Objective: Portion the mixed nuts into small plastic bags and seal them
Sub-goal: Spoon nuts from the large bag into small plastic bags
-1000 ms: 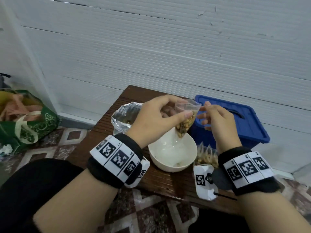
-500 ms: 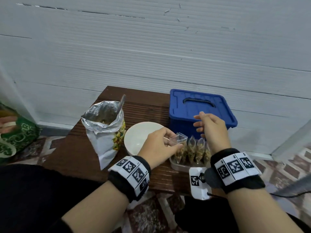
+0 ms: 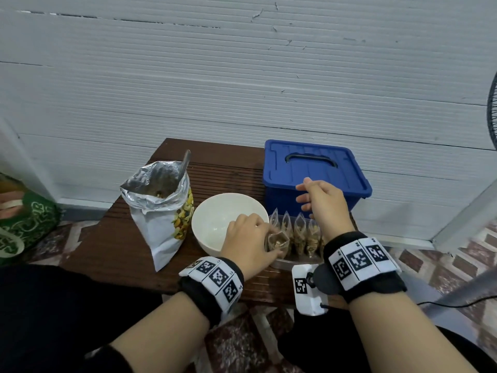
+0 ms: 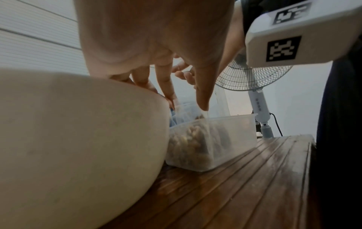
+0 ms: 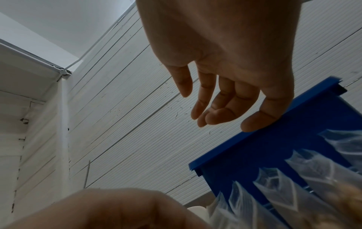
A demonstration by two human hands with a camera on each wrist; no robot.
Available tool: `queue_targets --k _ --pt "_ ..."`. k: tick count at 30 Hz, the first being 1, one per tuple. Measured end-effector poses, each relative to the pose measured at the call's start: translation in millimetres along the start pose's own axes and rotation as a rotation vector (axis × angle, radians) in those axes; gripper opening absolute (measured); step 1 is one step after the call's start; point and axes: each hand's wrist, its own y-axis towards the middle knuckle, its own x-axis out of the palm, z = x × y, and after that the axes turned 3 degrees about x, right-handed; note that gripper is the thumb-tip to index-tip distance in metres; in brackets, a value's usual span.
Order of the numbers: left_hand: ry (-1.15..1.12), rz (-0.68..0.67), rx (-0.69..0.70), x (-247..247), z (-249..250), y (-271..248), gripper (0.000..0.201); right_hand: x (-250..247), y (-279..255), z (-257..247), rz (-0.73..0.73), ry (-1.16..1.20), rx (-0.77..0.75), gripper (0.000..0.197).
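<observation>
My left hand (image 3: 248, 242) pinches a small clear bag of nuts (image 3: 278, 242) and holds it down in the near left end of a clear plastic tub (image 3: 285, 262). In the left wrist view my fingers (image 4: 166, 86) reach into that tub (image 4: 231, 136) beside the white bowl (image 4: 78, 139). Several filled bags (image 3: 300, 231) stand in a row in the tub. My right hand (image 3: 322, 201) hovers open above them, in front of the blue box (image 3: 314, 168), holding nothing. The foil nut bag (image 3: 161, 203) with a spoon handle (image 3: 185, 161) stands left of the white bowl (image 3: 215, 214).
The low brown slatted table (image 3: 113, 246) stands against a white panelled wall. A green bag (image 3: 27, 224) lies on the floor to the left. A standing fan (image 4: 254, 77) is at the right. Patterned floor tiles surround the table.
My left hand has brought the filled bag down from above the bowl into the tub. My right hand has let go of the bag and now hovers open.
</observation>
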Motion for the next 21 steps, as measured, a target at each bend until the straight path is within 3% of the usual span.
queue_targets --k 4,10,12,16,21 --pt "-0.064 -0.022 -0.028 -3.3 -3.1 -0.2 0.050 -1.4 -0.8 -1.6 0.005 0.006 -0.009 0.028" --pt "-0.287 0.118 -0.200 -21.5 -28.1 6.9 0.027 3.3 -1.5 -5.5 -0.007 0.014 -0.006 0.028" --pt "-0.205 0.061 -0.267 -25.1 -38.3 10.1 0.038 7.2 -1.7 -7.5 -0.019 0.006 -0.012 0.028" --pt "-0.035 -0.187 -0.285 -23.7 -43.7 13.8 0.065 15.2 -2.3 -12.5 -0.036 0.004 -0.024 0.028" --pt "-0.058 -0.173 -0.302 -13.8 -46.3 16.3 0.044 22.5 -1.4 -16.7 -0.049 -0.001 -0.026 0.027"
